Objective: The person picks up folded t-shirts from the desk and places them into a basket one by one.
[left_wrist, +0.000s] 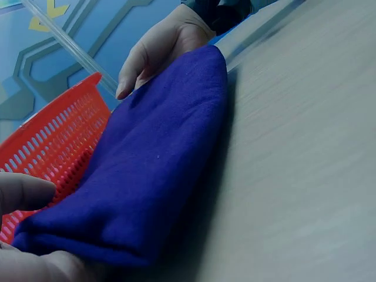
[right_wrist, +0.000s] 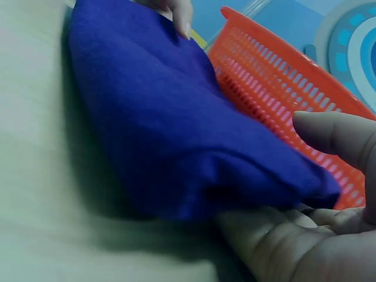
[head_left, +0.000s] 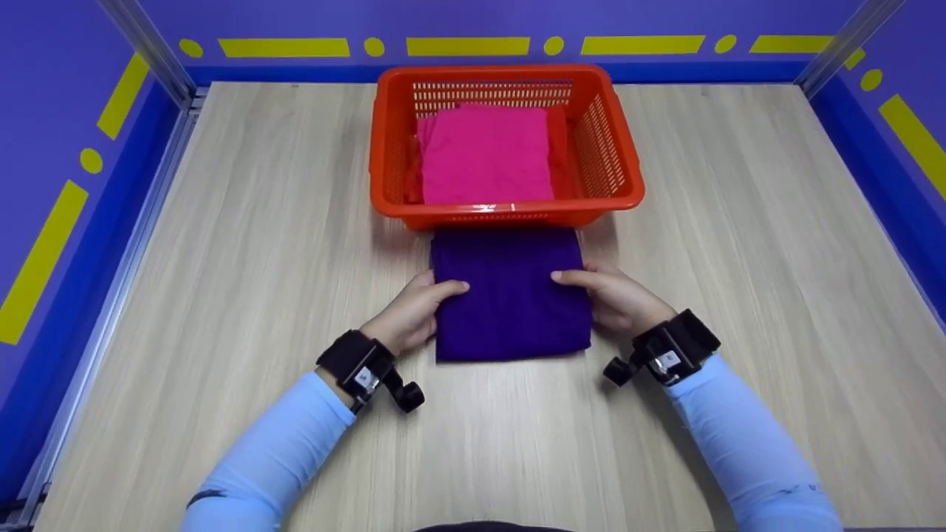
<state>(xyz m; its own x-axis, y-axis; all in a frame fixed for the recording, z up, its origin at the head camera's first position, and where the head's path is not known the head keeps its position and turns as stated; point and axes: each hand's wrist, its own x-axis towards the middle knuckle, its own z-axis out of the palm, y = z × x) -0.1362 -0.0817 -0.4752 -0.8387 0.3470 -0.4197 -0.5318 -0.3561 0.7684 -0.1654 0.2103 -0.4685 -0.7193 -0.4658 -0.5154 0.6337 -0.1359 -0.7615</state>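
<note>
A folded purple cloth [head_left: 511, 310] lies between my two hands, just in front of the red basket. My left hand [head_left: 412, 310] grips its left edge, thumb on top and fingers underneath. At the opposite edge my right hand [head_left: 619, 298] holds it the same way. Both wrist views show the purple cloth [left_wrist: 158, 153] [right_wrist: 153, 117] as a thick folded stack with a shadow below it, seemingly raised off the table. The fingers under the cloth are partly hidden.
A red plastic basket [head_left: 506, 214] with slotted walls stands at the back middle of the wooden table [head_left: 281, 222]. Inside it lies folded pink cloth [head_left: 488, 155], with red cloth [head_left: 558, 151] beside it. Blue walls with yellow marks [head_left: 468, 46] enclose the table's back and sides.
</note>
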